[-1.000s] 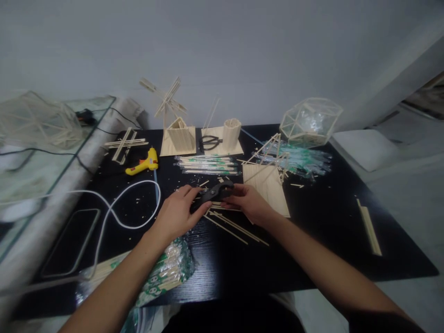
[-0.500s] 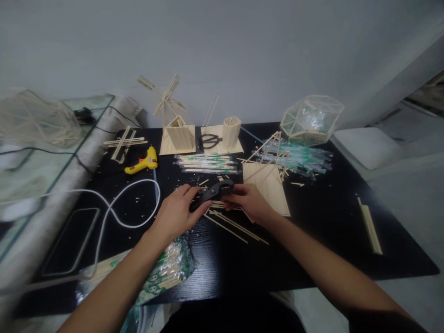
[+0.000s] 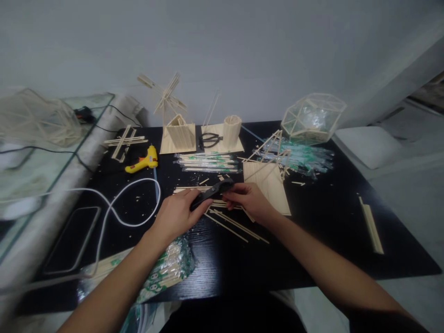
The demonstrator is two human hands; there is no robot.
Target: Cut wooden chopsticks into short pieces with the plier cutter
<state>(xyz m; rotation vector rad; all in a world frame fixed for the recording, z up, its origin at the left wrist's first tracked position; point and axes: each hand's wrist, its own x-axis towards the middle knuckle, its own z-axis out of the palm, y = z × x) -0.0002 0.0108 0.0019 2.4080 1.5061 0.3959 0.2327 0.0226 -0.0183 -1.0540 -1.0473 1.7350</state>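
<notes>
My left hand point(image 3: 176, 210) is closed around the black pliers-like tool point(image 3: 215, 188), which points right above the middle of the table. My right hand point(image 3: 248, 199) has its fingers pinched together at the tool's far end; whatever they hold is hidden. Beneath both hands lie thin wooden sticks point(image 3: 239, 225), some crosswise and some slanting toward me. Just beyond my right hand is a flat wooden stick panel point(image 3: 267, 185) with a frame of sticks point(image 3: 274, 150) standing at its back edge.
A yellow glue gun point(image 3: 143, 160) and looped white cable point(image 3: 133, 225) lie left. Behind stand a stick windmill point(image 3: 180, 134), a round stick holder point(image 3: 231, 132) and black scissors point(image 3: 210, 139). Bagged sticks point(image 3: 169, 268) lie in front; a faceted stick frame point(image 3: 312, 118) sits back right.
The black tool has turned slightly and its gap near my right hand looks narrower. Both hands stay nearly in place, and the view has shifted a little.
</notes>
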